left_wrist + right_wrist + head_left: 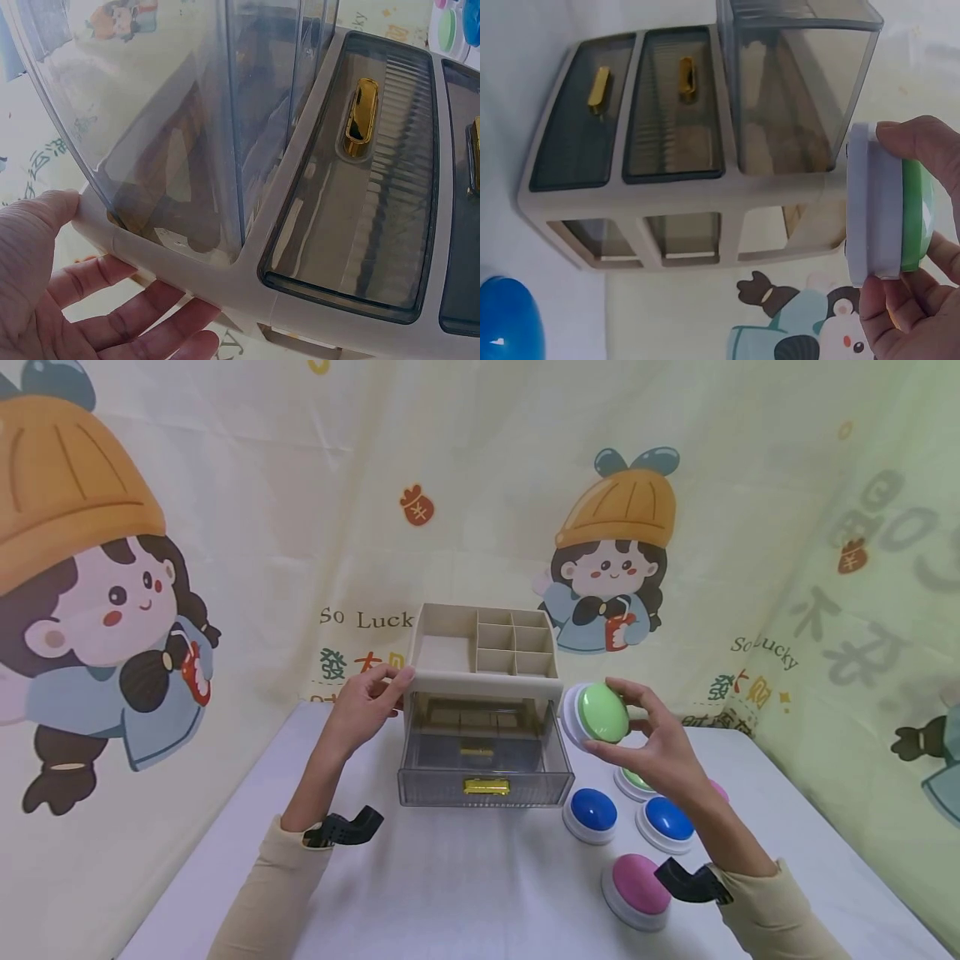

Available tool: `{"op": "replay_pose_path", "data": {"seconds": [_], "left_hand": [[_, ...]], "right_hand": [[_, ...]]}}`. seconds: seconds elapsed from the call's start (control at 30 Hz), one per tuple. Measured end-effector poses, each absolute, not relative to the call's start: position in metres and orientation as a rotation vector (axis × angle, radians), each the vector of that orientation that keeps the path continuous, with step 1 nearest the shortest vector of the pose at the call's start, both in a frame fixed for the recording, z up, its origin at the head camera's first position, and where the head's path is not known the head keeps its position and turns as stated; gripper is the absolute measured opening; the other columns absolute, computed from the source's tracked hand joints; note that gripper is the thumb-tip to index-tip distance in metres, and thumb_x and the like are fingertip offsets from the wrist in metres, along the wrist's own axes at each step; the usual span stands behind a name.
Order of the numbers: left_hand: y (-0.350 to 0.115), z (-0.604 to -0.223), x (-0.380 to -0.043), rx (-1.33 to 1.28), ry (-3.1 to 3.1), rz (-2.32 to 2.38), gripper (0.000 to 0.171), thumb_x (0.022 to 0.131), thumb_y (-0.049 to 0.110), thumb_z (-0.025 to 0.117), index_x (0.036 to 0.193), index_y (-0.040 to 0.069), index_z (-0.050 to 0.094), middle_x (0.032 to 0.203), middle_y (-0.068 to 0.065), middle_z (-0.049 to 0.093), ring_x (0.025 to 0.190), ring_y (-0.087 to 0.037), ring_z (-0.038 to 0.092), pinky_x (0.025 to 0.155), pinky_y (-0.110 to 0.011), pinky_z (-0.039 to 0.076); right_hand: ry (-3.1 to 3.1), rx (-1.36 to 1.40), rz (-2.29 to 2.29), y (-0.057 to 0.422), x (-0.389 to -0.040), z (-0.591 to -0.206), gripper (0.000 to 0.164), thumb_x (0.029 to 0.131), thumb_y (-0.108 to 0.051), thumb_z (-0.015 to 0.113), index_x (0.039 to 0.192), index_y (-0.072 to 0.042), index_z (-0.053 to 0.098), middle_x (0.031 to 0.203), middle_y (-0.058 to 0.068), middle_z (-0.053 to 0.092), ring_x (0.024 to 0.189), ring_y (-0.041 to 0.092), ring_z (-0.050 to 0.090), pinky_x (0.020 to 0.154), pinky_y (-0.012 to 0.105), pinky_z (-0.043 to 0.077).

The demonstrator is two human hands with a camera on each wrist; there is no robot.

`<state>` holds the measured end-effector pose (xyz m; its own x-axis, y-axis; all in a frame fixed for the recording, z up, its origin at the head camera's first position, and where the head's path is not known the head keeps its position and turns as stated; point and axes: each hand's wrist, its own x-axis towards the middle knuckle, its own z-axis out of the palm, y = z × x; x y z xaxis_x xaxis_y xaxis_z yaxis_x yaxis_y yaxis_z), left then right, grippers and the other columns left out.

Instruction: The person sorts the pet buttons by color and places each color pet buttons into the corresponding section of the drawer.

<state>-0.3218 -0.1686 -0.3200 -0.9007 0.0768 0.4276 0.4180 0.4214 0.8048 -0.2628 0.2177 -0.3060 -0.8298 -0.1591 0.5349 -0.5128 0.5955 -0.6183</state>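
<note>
A desktop drawer cabinet (pixel 483 685) with a beige frame and smoky see-through drawers stands mid-table. Its top drawer (pixel 427 787), with a gold handle, is pulled out toward me. With thumb and fingers, my left hand (pixel 363 706) holds the cabinet's upper left edge; the left wrist view shows the thumb at the frame's corner and the fingers along its side. My right hand (pixel 656 739) grips a green dome push button (pixel 603 712) by its white base, raised beside the cabinet's right side. In the right wrist view the button (pixel 877 206) is seen edge-on.
Right of the cabinet lie more push buttons: a blue one (pixel 594 810), another blue one (pixel 669 819), a pink one (pixel 641 883), and a partly hidden green one (pixel 633 783). Divided compartments (pixel 513 643) top the cabinet. A printed curtain (pixel 480 460) hangs behind the white table (pixel 420 885).
</note>
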Motion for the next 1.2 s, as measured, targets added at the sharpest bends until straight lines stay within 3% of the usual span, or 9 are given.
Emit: {"op": "replay_pose_path", "data": {"seconds": [0.17,0.47,0.63,0.83,1.2], "left_hand": [[-0.169,-0.321,-0.322,-0.428,-2.354,-1.482,0.046,0.09,0.059,0.053,0.102,0.015,0.064,0.084,-0.012,0.065,0.082,-0.029,0.065,0.075,-0.044,0.055],[-0.169,-0.321,-0.323,-0.435,-2.352,-1.475,0.046,0.09,0.058,0.054,0.102,0.015,0.064,0.082,-0.012,0.065,0.079,-0.026,0.065,0.074,-0.045,0.055],[-0.169,-0.32,-0.322,-0.437,-2.352,-1.469,0.046,0.09,0.058,0.054,0.102,0.015,0.064,0.083,-0.011,0.065,0.079,-0.025,0.065,0.074,-0.043,0.055],[-0.169,-0.321,-0.322,-0.443,-2.346,-1.485,0.046,0.09,0.058,0.054,0.102,0.015,0.064,0.086,-0.012,0.065,0.082,-0.031,0.065,0.074,-0.044,0.055],[-0.169,-0.321,-0.321,-0.435,-2.351,-1.481,0.046,0.09,0.058,0.053,0.102,0.015,0.064,0.087,-0.011,0.065,0.084,-0.032,0.065,0.074,-0.043,0.055]], "right_hand": [[-2.369,0.58,1.126,0.212,-0.263,-0.3,0.087,0.07,-0.022,0.086,0.144,-0.027,0.04,0.136,-0.003,0.049,0.121,0.014,0.043,0.085,0.022,0.046],[-2.354,0.621,1.127,0.197,-0.262,-0.293,0.087,0.069,-0.023,0.087,0.143,-0.027,0.04,0.136,-0.004,0.048,0.121,0.015,0.045,0.086,0.026,0.049],[-2.357,0.646,1.151,0.185,-0.259,-0.285,0.086,0.071,-0.018,0.086,0.143,-0.022,0.04,0.137,-0.001,0.048,0.122,0.016,0.044,0.087,0.031,0.049],[-2.36,0.699,1.151,0.179,-0.264,-0.284,0.085,0.071,-0.02,0.086,0.143,-0.025,0.041,0.137,-0.002,0.047,0.123,0.016,0.043,0.087,0.037,0.048],[-2.333,0.872,1.02,0.162,-0.264,-0.273,0.086,0.069,-0.022,0.087,0.142,-0.019,0.042,0.135,-0.002,0.047,0.121,0.014,0.042,0.084,0.034,0.049]]}}
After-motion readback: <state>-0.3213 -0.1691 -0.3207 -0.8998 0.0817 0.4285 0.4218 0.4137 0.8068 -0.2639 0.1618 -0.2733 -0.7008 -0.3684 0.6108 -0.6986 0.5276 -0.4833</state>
